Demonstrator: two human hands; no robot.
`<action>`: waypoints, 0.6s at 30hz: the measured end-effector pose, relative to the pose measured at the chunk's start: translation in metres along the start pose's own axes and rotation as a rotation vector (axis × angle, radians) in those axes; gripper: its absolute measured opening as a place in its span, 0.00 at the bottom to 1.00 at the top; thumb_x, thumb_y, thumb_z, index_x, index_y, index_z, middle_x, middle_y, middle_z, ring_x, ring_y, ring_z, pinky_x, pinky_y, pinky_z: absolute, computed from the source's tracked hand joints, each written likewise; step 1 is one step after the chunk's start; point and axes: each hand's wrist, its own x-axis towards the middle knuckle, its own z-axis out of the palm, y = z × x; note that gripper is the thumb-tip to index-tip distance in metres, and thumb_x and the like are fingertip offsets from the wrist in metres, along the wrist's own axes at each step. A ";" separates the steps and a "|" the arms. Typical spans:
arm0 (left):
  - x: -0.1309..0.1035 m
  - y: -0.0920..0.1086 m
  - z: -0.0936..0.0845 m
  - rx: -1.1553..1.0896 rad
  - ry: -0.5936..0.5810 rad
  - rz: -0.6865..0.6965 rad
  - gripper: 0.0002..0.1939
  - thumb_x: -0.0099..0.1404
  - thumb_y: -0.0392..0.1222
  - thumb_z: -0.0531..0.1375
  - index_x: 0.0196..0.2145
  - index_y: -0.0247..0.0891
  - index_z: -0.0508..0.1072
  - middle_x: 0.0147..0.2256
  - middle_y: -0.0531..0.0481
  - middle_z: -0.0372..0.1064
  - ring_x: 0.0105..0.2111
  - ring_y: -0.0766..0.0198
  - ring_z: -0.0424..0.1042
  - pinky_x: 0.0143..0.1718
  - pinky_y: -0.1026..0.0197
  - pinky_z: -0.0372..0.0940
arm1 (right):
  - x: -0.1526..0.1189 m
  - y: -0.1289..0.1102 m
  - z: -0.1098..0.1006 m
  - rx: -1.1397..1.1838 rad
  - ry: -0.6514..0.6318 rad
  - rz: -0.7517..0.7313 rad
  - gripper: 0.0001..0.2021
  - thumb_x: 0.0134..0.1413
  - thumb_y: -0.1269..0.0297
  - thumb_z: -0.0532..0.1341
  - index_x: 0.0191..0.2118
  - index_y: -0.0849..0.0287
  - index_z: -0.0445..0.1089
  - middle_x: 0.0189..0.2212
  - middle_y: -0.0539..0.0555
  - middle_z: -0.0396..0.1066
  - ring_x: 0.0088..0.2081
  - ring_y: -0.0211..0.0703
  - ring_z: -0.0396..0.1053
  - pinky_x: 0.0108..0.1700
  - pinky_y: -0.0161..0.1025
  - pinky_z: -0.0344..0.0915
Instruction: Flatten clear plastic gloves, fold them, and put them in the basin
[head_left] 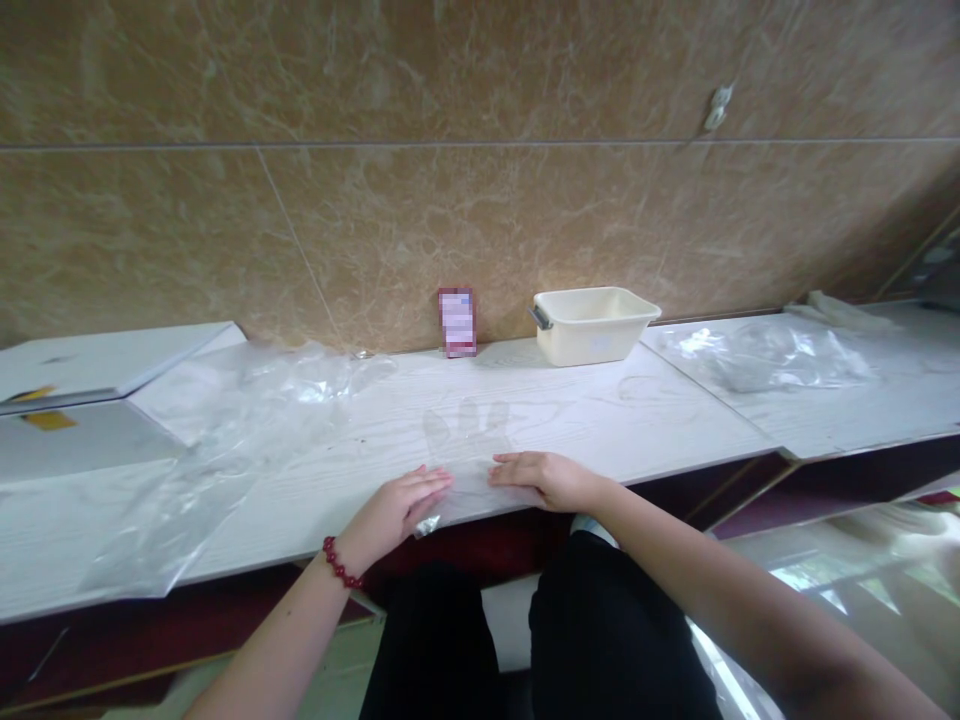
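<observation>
A clear plastic bag [469, 485] lies flat near the front edge of the white wood-grain counter [390, 400], with some small shapes showing just behind it. On its left side rests my left hand [409, 500], fingers stretched out and lying flat; a red bead bracelet is round the wrist. My right hand [536, 478] lies on the right side of the bag, its fingers extended toward the left hand. The two hands are a short gap apart, and neither grasps anything visible.
A cream plastic bin [592, 340] stands at the back, right of a small red-edged card [457, 322] leaning on the wall. Clear plastic bags [262, 400] spread at the left beside a white box [97, 400]. More clear plastic [780, 358] lies at the right.
</observation>
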 end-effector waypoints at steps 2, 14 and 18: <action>0.001 0.002 -0.005 -0.056 -0.021 -0.031 0.17 0.61 0.42 0.46 0.46 0.42 0.65 0.45 0.52 0.64 0.47 0.64 0.61 0.52 0.56 0.51 | -0.001 0.001 -0.004 0.005 0.020 0.018 0.17 0.53 0.67 0.49 0.49 0.57 0.60 0.47 0.51 0.61 0.54 0.36 0.50 0.54 0.37 0.49; 0.025 -0.007 -0.010 -0.343 0.194 -0.357 0.15 0.55 0.47 0.52 0.38 0.40 0.72 0.38 0.51 0.70 0.41 0.62 0.66 0.45 0.61 0.58 | 0.019 0.016 -0.001 0.083 0.255 0.476 0.17 0.54 0.60 0.45 0.36 0.59 0.69 0.32 0.52 0.71 0.32 0.37 0.67 0.35 0.33 0.62; 0.041 -0.014 -0.004 -0.417 0.365 -0.491 0.17 0.55 0.50 0.52 0.36 0.37 0.72 0.39 0.49 0.69 0.43 0.60 0.65 0.47 0.60 0.55 | 0.033 0.025 0.001 0.045 0.417 0.508 0.15 0.52 0.61 0.48 0.33 0.60 0.69 0.33 0.53 0.69 0.36 0.37 0.65 0.39 0.33 0.59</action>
